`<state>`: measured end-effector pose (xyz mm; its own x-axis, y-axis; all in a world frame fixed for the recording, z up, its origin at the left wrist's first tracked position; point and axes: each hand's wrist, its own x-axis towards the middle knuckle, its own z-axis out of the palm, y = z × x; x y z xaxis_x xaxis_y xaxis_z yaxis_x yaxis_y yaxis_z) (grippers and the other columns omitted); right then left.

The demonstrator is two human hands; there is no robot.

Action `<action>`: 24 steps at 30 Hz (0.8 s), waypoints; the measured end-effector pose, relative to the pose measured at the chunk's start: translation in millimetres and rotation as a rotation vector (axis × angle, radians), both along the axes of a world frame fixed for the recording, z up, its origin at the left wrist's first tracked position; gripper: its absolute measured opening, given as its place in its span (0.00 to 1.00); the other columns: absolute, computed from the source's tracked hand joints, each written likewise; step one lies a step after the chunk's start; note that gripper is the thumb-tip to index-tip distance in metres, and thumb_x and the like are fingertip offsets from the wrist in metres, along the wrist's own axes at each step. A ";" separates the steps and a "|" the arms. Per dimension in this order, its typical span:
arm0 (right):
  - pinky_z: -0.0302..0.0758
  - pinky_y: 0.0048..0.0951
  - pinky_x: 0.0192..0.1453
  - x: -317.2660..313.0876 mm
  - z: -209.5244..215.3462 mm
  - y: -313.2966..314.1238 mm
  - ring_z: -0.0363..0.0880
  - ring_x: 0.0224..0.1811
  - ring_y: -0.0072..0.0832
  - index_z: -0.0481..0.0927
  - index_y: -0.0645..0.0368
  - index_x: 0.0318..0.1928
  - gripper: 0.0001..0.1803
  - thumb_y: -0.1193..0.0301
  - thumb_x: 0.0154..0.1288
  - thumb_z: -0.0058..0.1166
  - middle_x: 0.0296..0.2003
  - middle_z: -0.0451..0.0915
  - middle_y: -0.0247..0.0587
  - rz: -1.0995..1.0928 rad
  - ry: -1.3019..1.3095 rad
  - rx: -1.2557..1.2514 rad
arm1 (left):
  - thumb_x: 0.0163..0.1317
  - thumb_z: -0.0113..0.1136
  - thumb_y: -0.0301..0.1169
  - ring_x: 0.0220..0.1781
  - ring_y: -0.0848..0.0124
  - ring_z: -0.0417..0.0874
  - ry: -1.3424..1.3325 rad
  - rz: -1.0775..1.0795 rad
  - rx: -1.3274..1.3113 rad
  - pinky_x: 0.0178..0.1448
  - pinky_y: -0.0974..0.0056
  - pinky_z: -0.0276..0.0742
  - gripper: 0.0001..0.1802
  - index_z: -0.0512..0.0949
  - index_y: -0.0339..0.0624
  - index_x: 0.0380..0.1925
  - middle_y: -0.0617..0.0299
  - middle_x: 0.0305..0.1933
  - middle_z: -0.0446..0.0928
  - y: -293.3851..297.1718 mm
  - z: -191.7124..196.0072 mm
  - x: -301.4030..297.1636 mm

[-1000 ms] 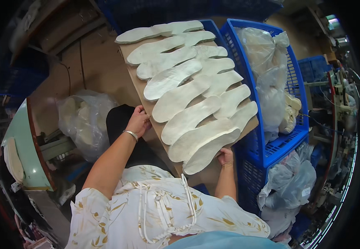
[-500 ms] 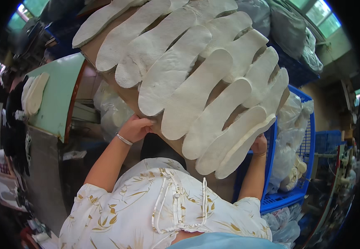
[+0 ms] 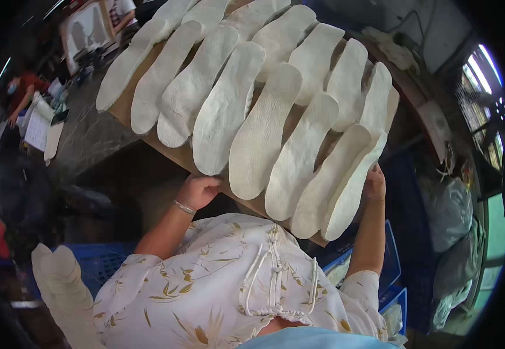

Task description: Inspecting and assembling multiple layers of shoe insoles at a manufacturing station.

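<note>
A wide brown board (image 3: 174,154), seemingly cardboard, is held up in front of me, tilted down toward the right. Rows of white insoles (image 3: 266,131) lie on it side by side, several with their rounded ends sticking out past the near edge. My left hand (image 3: 200,191), with a bracelet at the wrist, grips the near edge, thumb on top and fingers underneath. At the right end my right hand (image 3: 374,183) is closed on the board's edge; the insoles partly hide its fingers.
A stack of white insoles (image 3: 63,279) stands at lower left, by a blue crate (image 3: 104,262). Beyond the board's left end is a dark table (image 3: 98,136) with papers (image 3: 38,125); a person (image 3: 27,96) is there. Right are blue crates (image 3: 391,256) and plastic bags (image 3: 453,212).
I have turned left with the board, so the room has swung rightward around it. The dark table now shows at left, where the green-topped one was. Both hands keep their hold.
</note>
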<state>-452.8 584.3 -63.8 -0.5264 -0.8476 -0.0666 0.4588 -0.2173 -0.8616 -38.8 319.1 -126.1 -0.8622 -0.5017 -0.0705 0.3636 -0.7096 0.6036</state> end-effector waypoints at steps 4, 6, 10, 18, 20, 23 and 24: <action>0.78 0.31 0.52 22.0 10.4 -116.4 0.80 0.48 0.35 0.66 0.67 0.60 0.34 0.82 0.46 0.48 0.49 0.78 0.46 0.187 0.060 -0.005 | 0.52 0.47 0.14 0.60 0.61 0.74 -0.184 0.419 0.151 0.66 0.57 0.67 0.26 0.72 0.36 0.54 0.54 0.56 0.74 19.9 -8.1 60.8; 0.77 0.26 0.49 28.0 2.9 -160.2 0.80 0.46 0.30 0.66 0.66 0.61 0.34 0.82 0.47 0.48 0.48 0.79 0.42 0.352 0.107 0.040 | 0.53 0.46 0.15 0.61 0.61 0.73 -0.019 0.448 0.182 0.67 0.56 0.66 0.26 0.70 0.35 0.55 0.54 0.58 0.73 31.6 2.2 83.8; 0.73 0.29 0.57 63.2 7.4 -213.6 0.76 0.54 0.31 0.60 0.64 0.66 0.32 0.75 0.60 0.47 0.56 0.74 0.42 0.521 0.198 0.056 | 0.51 0.48 0.15 0.62 0.62 0.72 -0.030 0.588 0.189 0.67 0.55 0.65 0.28 0.69 0.37 0.57 0.55 0.60 0.71 54.6 16.0 107.1; 0.72 0.41 0.60 111.7 -118.9 -176.2 0.72 0.60 0.38 0.61 0.63 0.65 0.30 0.70 0.64 0.53 0.61 0.69 0.45 0.667 0.512 0.085 | 0.59 0.50 0.19 0.48 0.66 0.81 0.252 0.708 0.154 0.54 0.63 0.77 0.11 0.77 0.35 0.41 0.55 0.45 0.80 37.8 -11.5 86.9; 0.72 0.44 0.59 168.4 -74.4 -175.7 0.70 0.62 0.43 0.57 0.58 0.68 0.35 0.74 0.61 0.54 0.64 0.63 0.49 0.826 0.200 0.235 | 0.58 0.50 0.18 0.49 0.67 0.80 0.192 0.809 0.240 0.55 0.62 0.76 0.11 0.76 0.35 0.41 0.57 0.45 0.80 31.4 -14.6 79.8; 0.65 0.38 0.65 224.6 -46.8 -190.2 0.62 0.66 0.37 0.49 0.58 0.70 0.39 0.74 0.63 0.54 0.66 0.60 0.46 0.926 0.297 -0.003 | 0.58 0.51 0.17 0.51 0.67 0.79 0.172 0.866 0.287 0.58 0.62 0.75 0.11 0.75 0.35 0.42 0.57 0.46 0.79 25.3 -1.6 63.1; 0.65 0.38 0.65 242.4 -38.5 -195.7 0.61 0.67 0.36 0.48 0.58 0.70 0.39 0.75 0.63 0.53 0.65 0.60 0.47 0.928 0.228 -0.052 | 0.59 0.51 0.18 0.53 0.67 0.78 0.245 0.867 0.272 0.60 0.61 0.73 0.13 0.74 0.35 0.44 0.57 0.48 0.78 24.1 -9.1 61.9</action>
